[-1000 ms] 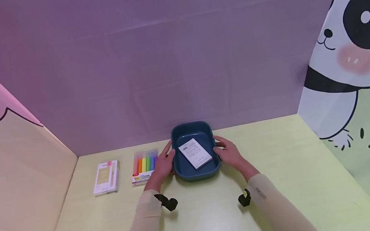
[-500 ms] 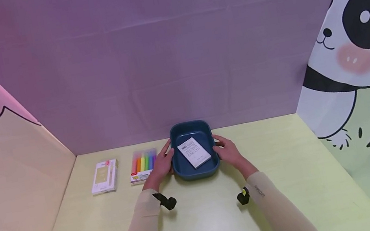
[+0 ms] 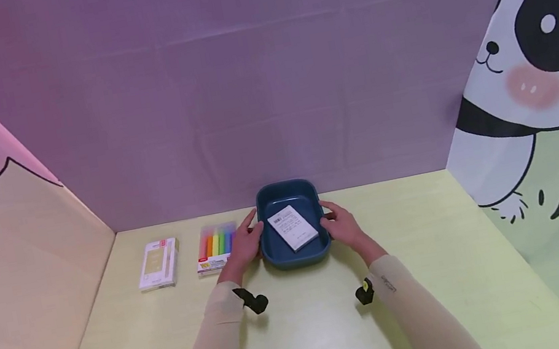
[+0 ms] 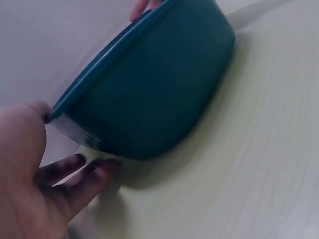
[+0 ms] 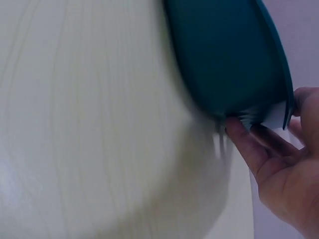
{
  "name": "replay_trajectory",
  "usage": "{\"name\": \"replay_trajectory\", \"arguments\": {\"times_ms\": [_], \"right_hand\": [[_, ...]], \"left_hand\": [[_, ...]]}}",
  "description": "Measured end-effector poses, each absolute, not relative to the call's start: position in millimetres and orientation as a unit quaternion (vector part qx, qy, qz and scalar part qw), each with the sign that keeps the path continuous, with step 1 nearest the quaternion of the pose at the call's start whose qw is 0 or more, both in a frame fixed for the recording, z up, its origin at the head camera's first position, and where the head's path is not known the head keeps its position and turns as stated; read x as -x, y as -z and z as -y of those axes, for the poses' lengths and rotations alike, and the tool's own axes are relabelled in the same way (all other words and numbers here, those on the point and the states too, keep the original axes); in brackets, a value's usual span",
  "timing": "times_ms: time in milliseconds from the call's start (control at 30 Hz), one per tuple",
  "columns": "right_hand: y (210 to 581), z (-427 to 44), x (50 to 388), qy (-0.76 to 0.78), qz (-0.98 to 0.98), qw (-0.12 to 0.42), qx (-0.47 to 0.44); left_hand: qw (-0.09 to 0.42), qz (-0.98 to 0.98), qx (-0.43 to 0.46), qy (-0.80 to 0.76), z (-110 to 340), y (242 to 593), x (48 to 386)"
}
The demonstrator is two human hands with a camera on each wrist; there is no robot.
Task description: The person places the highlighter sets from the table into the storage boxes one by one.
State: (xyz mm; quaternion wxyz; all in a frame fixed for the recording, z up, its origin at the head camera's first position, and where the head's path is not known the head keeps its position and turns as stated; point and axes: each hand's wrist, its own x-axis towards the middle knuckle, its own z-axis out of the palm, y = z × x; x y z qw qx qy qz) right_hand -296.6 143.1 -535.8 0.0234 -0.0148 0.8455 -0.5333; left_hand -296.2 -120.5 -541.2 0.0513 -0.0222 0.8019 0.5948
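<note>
A dark blue plastic bin (image 3: 297,262) stands on the table against the back wall, with a flat white box (image 3: 293,228) bearing printed text lying slanted inside. My left hand (image 3: 246,246) holds the bin's left side. In the left wrist view, that hand (image 4: 30,174) has its thumb at the rim and its fingers reaching low along the wall. On the opposite side, my right hand (image 3: 343,227) grips the bin. The right wrist view has this hand's thumb at the rim of the bin (image 5: 224,55) and fingertips near its base.
Left of the bin lies a clear pack of coloured markers (image 3: 216,248), partly behind my left hand. Farther left is a white box (image 3: 159,264) with a gold panel. A purple wall (image 3: 262,77) closes off the back; printed panels flank the table (image 3: 313,331).
Both hands keep their hold on the bin, and the white box stays inside it. Only the head view has shifted slightly.
</note>
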Motion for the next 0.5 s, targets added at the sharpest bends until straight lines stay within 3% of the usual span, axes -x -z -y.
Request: {"name": "replay_trajectory", "arguments": {"times_ms": [133, 500], "right_hand": [[537, -141, 295, 0.519, -0.854, 0.034, 0.007], [533, -140, 297, 0.507, -0.861, 0.022, -0.004]], "left_hand": [[0.013, -0.829, 0.034, -0.559, 122, 539, 294], [-0.019, -0.819, 0.001, -0.573, 145, 530, 279]]}}
